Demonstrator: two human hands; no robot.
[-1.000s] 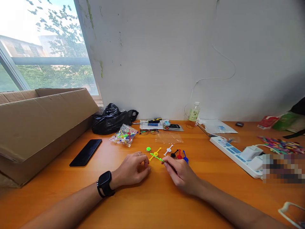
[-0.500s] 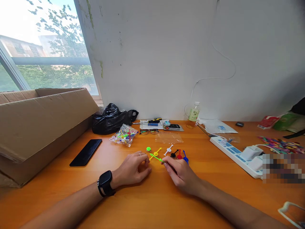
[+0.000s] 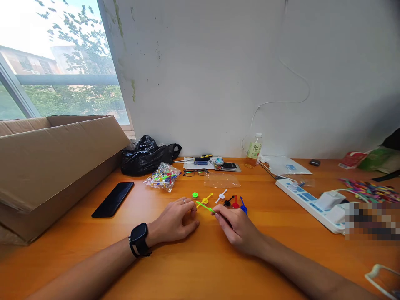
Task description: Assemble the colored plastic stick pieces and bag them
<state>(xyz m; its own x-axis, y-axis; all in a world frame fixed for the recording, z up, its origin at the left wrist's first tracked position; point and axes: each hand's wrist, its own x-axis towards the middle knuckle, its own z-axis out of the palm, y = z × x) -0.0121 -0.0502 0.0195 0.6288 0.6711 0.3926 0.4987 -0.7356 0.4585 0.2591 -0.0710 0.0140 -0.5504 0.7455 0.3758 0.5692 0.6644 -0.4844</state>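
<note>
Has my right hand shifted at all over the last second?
No, not visibly: judged against the white power strip, the right hand sits in the same place, pinching the green arrow.

An office-like workroom, judging by the desk (image 3: 203, 268), power strip (image 3: 308, 203) and window (image 3: 71, 100).

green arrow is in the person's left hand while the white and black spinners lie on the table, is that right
Not quite: the head view shows the green arrow in the right hand, not the left hand. The white spinner and black spinner do lie on the table.
</note>
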